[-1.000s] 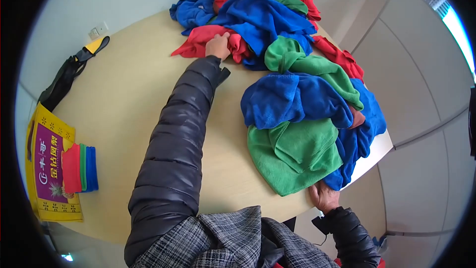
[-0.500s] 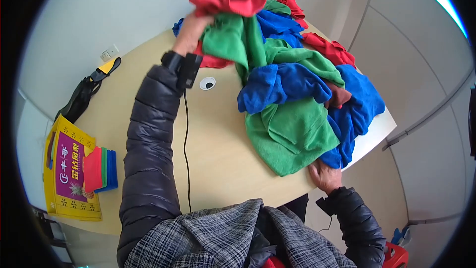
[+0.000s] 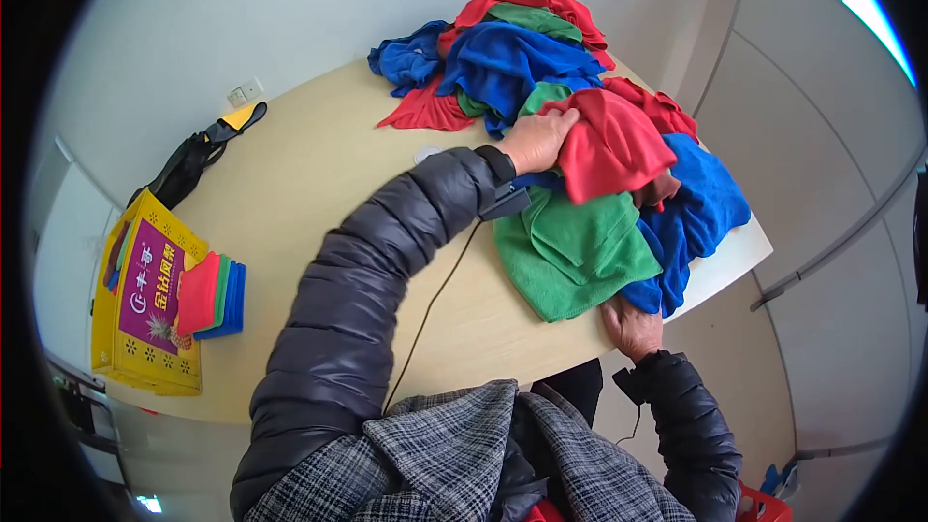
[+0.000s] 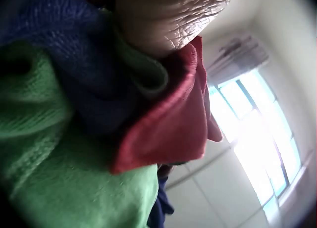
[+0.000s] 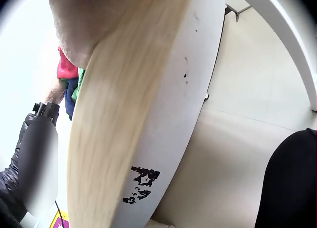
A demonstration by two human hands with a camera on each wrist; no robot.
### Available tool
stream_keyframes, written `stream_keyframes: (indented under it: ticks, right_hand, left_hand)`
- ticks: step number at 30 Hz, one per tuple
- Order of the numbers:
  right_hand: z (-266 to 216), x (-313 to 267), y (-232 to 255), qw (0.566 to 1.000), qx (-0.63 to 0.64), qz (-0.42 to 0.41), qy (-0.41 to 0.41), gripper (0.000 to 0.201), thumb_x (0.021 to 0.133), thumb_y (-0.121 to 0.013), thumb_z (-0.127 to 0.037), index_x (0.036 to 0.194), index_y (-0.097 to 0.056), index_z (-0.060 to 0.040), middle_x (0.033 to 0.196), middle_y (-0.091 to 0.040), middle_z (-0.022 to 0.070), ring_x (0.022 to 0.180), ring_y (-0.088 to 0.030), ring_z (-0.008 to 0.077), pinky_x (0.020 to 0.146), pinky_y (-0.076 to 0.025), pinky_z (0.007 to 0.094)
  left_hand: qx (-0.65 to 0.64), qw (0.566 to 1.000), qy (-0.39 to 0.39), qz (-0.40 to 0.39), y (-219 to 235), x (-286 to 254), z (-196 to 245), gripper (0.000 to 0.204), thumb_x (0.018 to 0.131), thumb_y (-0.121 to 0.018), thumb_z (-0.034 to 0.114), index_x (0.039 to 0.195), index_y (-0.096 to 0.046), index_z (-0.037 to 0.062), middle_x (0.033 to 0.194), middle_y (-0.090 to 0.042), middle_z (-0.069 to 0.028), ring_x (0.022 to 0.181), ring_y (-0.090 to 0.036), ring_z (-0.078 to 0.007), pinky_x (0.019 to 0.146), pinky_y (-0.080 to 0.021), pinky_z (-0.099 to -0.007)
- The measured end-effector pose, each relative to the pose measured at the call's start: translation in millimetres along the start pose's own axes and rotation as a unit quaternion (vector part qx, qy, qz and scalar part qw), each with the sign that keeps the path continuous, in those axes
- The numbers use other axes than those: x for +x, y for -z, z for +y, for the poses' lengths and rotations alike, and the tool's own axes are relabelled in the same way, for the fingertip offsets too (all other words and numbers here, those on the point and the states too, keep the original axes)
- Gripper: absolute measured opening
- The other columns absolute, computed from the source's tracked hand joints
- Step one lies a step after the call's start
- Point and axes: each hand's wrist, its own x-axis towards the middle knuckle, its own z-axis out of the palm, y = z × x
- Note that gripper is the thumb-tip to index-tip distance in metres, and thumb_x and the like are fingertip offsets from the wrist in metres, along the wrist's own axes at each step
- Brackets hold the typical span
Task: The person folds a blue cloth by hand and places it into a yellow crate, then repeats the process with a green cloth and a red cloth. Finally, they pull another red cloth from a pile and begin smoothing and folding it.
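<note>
My left hand (image 3: 536, 142) grips a red cloth (image 3: 614, 143) by its left end, over the near heap of cloths. The red cloth drapes to the right and covers part of the heap; in the left wrist view its corner (image 4: 168, 134) hangs below the hand, beside a green fold (image 4: 151, 77). Beneath it lie a spread green cloth (image 3: 570, 256), a blue cloth (image 3: 701, 203) and a bit of brown cloth (image 3: 657, 191). My right hand (image 3: 633, 331) rests at the table's front edge, right by the blue cloth, its fingertips hidden.
A second heap of blue, red and green cloths (image 3: 522, 58) fills the table's back. At the left stand a yellow box (image 3: 150, 300) and folded red, green and blue cloths (image 3: 217, 295). A black strap (image 3: 193, 159) lies near the wall. A thin cable (image 3: 425, 314) runs from my left wrist.
My left hand took the red cloth from the back heap, lifted it with some green cloth, and brought it right onto the near heap. My right hand stayed at the table edge.
</note>
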Motion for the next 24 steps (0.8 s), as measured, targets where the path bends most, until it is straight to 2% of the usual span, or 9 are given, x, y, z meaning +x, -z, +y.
stream_keyframes:
  ticks: [5,8,9,11,12,15,19,21,24]
  right_hand:
    - [0.4,0.5,0.3,1.0,-0.016,-0.003,0.006,0.055,0.094,-0.055,-0.039,0.139,-0.054,-0.0083,0.147,-0.048,0.0214,0.136,-0.043,0.0409,0.114,-0.033,0.0482]
    - [-2.3,1.6,0.0,1.0,0.0,0.005,-0.002,0.056,0.094,-0.055,-0.038,0.14,-0.052,-0.0081,0.148,-0.047,0.0215,0.136,-0.042,0.041,0.114,-0.032,0.0479]
    - [-2.2,0.4,1.7,1.0,0.009,0.007,-0.006,0.056,0.094,-0.055,-0.038,0.141,-0.052,-0.0081,0.148,-0.046,0.0216,0.137,-0.042,0.041,0.115,-0.032,0.0478]
    - [-2.9,1.1,4.4,1.0,0.012,0.013,-0.012,0.057,0.093,-0.055,-0.038,0.141,-0.051,-0.0079,0.148,-0.046,0.0216,0.137,-0.042,0.041,0.115,-0.032,0.0475]
    - [-1.6,2.4,5.6,1.0,0.021,0.013,-0.006,0.057,0.093,-0.055,-0.038,0.142,-0.051,-0.0077,0.149,-0.045,0.0216,0.137,-0.041,0.0411,0.115,-0.032,0.0473]
    - [3.1,4.1,3.0,1.0,0.029,0.008,-0.004,0.06,0.093,-0.055,-0.039,0.143,-0.049,-0.0067,0.15,-0.044,0.0217,0.139,-0.039,0.0406,0.116,-0.031,0.0468]
    - [0.6,-2.3,5.0,1.0,0.011,0.003,-0.004,0.065,0.091,-0.055,-0.04,0.144,-0.046,-0.005,0.152,-0.041,0.0219,0.141,-0.036,0.0396,0.117,-0.029,0.0463]
    - [-4.7,-1.4,5.7,1.0,0.008,0.003,0.002,0.066,0.091,-0.055,-0.04,0.145,-0.045,-0.0047,0.153,-0.04,0.0219,0.141,-0.036,0.0396,0.117,-0.029,0.0461]
    - [-3.6,-3.5,4.2,0.999,-0.014,0.035,0.012,0.059,0.091,-0.055,-0.038,0.141,-0.05,-0.0056,0.149,-0.044,0.0221,0.138,-0.04,0.0405,0.115,-0.032,0.0465]
  left_hand:
    - [-0.049,0.997,0.053,0.02,-1.1,-3.0,-22.2,0.043,0.09,-0.056,0.02,0.13,-0.046,0.0056,0.103,-0.067,-0.0248,0.085,-0.069,-0.0438,0.071,-0.055,-0.0529]
    - [-0.146,0.981,0.109,-0.06,23.4,4.8,-24.2,0.05,0.089,-0.057,0.017,0.136,-0.044,0.0049,0.115,-0.064,-0.0258,0.102,-0.065,-0.0452,0.086,-0.055,-0.0497]
    - [-0.152,0.981,0.1,-0.061,27.1,8.3,-30.8,0.05,0.089,-0.057,0.017,0.136,-0.044,0.0049,0.115,-0.064,-0.0258,0.102,-0.065,-0.0452,0.086,-0.055,-0.0497]
    - [-0.417,0.907,-0.026,-0.053,41.2,11.5,-42.2,0.078,0.081,-0.066,0.012,0.151,-0.031,0.0143,0.141,-0.05,-0.0232,0.123,-0.055,-0.0417,0.101,-0.048,-0.0429]
    - [-0.421,0.905,-0.029,-0.057,47.8,11.9,-43.0,0.078,0.081,-0.066,0.012,0.151,-0.031,0.0143,0.141,-0.05,-0.0232,0.123,-0.055,-0.0417,0.101,-0.048,-0.0429]
    - [-0.292,0.956,0.029,0.02,81.3,18.7,-26.1,0.085,0.075,-0.069,0.006,0.152,-0.033,0.0159,0.15,-0.04,-0.0195,0.133,-0.047,-0.0368,0.109,-0.042,-0.0369]
    - [-0.113,0.989,-0.09,0.038,50.7,11.9,-2.8,0.072,0.074,-0.072,0.008,0.141,-0.046,0.0137,0.142,-0.046,-0.0171,0.125,-0.053,-0.0354,0.104,-0.046,-0.0371]
    - [-0.093,0.995,-0.011,-0.027,44.1,-2.4,11.4,0.047,0.076,-0.072,0.015,0.121,-0.059,0.0127,0.119,-0.057,-0.0126,0.11,-0.06,-0.034,0.092,-0.052,-0.0396]
    - [-0.071,0.997,-0.002,-0.013,64.7,-4.0,18.3,0.035,0.078,-0.073,0.02,0.11,-0.061,0.0129,0.105,-0.058,-0.0111,0.099,-0.062,-0.0346,0.084,-0.052,-0.0421]
